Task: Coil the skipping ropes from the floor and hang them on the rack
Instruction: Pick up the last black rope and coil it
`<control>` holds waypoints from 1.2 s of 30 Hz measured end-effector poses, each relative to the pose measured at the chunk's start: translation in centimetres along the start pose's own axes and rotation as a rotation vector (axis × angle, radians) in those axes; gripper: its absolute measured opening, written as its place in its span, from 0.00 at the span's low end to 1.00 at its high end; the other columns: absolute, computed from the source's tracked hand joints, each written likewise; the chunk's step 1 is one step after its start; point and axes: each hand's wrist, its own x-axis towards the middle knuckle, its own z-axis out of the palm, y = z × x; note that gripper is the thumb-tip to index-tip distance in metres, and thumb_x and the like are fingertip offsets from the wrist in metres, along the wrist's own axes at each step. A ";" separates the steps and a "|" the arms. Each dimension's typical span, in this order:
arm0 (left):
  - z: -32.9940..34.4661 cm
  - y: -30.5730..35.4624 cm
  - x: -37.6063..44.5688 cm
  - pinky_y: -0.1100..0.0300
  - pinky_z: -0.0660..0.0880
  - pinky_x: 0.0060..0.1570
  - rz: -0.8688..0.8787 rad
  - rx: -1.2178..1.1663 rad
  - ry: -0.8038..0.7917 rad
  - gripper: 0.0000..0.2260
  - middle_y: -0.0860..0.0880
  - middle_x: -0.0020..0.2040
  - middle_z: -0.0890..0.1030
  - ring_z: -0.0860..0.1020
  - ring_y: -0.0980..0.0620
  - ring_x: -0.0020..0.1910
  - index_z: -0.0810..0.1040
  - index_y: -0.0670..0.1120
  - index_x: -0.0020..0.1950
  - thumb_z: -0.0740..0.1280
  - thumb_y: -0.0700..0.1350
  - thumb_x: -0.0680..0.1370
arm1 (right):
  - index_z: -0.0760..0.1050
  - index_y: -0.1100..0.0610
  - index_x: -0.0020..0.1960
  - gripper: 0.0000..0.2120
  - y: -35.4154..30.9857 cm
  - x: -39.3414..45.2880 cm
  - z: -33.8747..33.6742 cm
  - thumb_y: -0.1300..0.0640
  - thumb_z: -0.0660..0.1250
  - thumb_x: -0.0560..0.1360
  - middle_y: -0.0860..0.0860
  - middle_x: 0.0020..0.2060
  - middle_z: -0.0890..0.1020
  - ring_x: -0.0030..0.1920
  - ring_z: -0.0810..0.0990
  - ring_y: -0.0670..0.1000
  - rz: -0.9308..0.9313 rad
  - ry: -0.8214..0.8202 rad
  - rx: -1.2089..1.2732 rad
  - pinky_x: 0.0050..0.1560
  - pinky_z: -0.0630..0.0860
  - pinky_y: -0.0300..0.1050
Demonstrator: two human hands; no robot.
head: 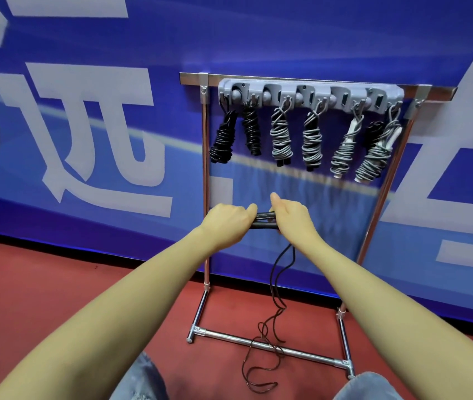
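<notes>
My left hand (228, 219) and my right hand (291, 216) grip the two black handles (264, 220) of a skipping rope, held side by side and level in front of the rack. Its dark cord (275, 284) hangs from the handles and lies in loose loops on the red floor, across the rack's base bar. The metal rack (205, 183) carries a grey hook bar (310, 95) at the top. Several coiled ropes hang from its hooks: black ones (223, 140) on the left, grey ones (281, 137) in the middle and on the right.
A blue banner wall (85, 125) with large white letters stands right behind the rack. The red floor (42, 298) spreads to the left. My knees in jeans (143, 379) show at the bottom edge. The rack's base bar (269, 349) lies low in front.
</notes>
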 end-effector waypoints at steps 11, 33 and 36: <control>2.0 -1.4 -1.9 0.54 0.63 0.29 -0.037 -0.119 -0.096 0.05 0.47 0.34 0.68 0.64 0.44 0.27 0.59 0.43 0.45 0.54 0.38 0.79 | 0.75 0.62 0.56 0.16 1.5 0.7 -0.9 0.73 0.54 0.75 0.51 0.49 0.64 0.45 0.70 0.41 -0.220 -0.240 -0.219 0.46 0.67 0.26; 1.2 -1.2 -0.3 0.54 0.66 0.32 -0.345 -0.192 -0.081 0.10 0.46 0.37 0.71 0.71 0.44 0.33 0.67 0.40 0.55 0.58 0.31 0.75 | 0.77 0.57 0.48 0.07 -0.2 0.8 -1.3 0.63 0.62 0.73 0.52 0.41 0.78 0.41 0.78 0.57 -0.498 -0.089 -0.787 0.30 0.65 0.44; 1.4 -1.8 -0.3 0.54 0.65 0.31 -0.236 -0.156 -0.125 0.09 0.48 0.33 0.68 0.69 0.45 0.31 0.67 0.40 0.55 0.57 0.32 0.76 | 0.78 0.57 0.37 0.12 -0.6 0.9 -1.5 0.68 0.74 0.58 0.51 0.31 0.74 0.26 0.71 0.53 -0.837 0.145 -1.020 0.24 0.48 0.37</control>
